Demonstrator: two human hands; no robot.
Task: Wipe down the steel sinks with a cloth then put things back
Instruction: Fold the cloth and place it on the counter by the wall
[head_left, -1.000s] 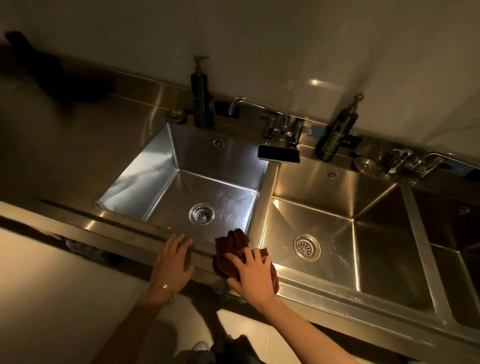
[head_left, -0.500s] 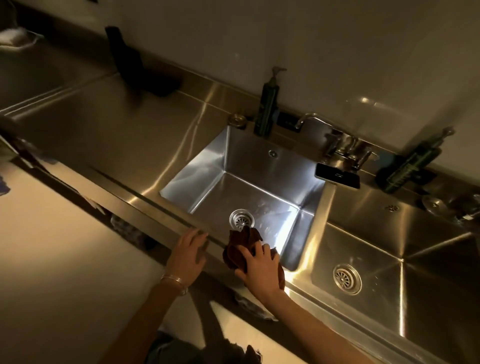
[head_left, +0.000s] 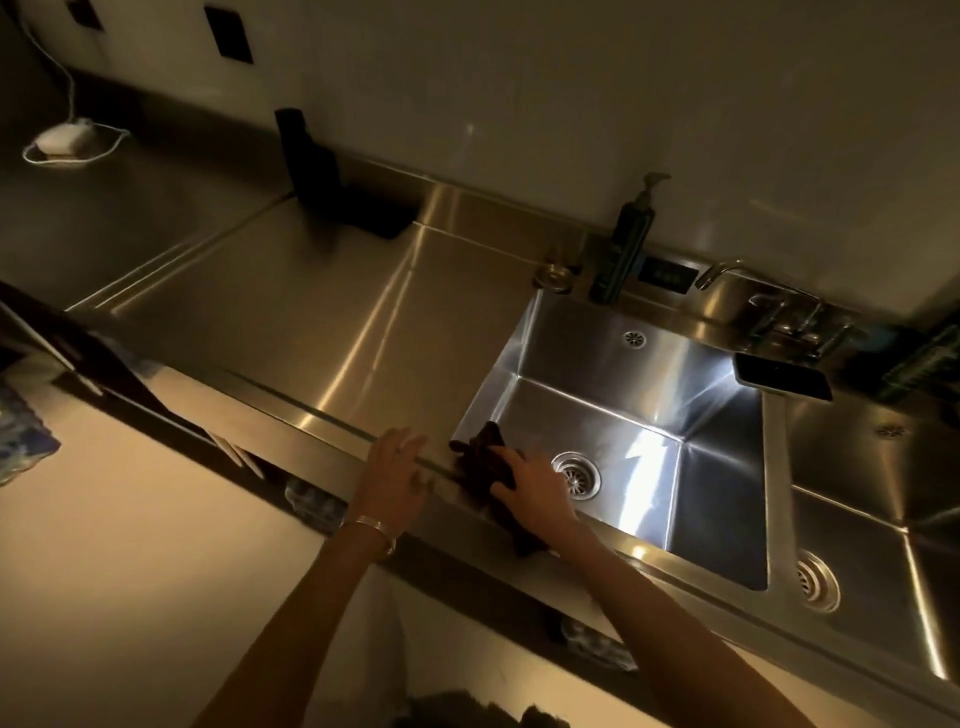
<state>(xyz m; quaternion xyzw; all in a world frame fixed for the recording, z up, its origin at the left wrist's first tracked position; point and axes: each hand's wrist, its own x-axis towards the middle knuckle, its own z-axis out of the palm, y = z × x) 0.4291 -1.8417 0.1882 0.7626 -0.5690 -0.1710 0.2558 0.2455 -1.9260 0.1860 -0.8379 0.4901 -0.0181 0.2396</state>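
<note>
A dark red-brown cloth (head_left: 480, 462) lies on the front rim of the left steel sink (head_left: 582, 364), at its front left corner. My right hand (head_left: 535, 488) presses on the cloth and grips it. My left hand (head_left: 392, 478) rests flat, fingers spread, on the counter's front edge just left of the cloth. The sink's drain (head_left: 576, 475) shows right of my right hand. A second sink (head_left: 857, 519) lies to the right. A dark soap pump bottle (head_left: 626, 249) stands behind the left sink, and a faucet (head_left: 769, 301) sits between the sinks.
A steel counter (head_left: 311, 291) stretches to the left. A black holder (head_left: 332, 182) stands by the back wall. A white charger with cable (head_left: 62, 137) lies far left. A black phone-like slab (head_left: 782, 376) rests on the sink divider. A small round steel plug (head_left: 553, 273) sits by the bottle.
The view swung left, showing more counter. My right hand slid the cloth leftwards along the front rim to the left sink's front left corner. My left hand stayed on the edge beside it.
</note>
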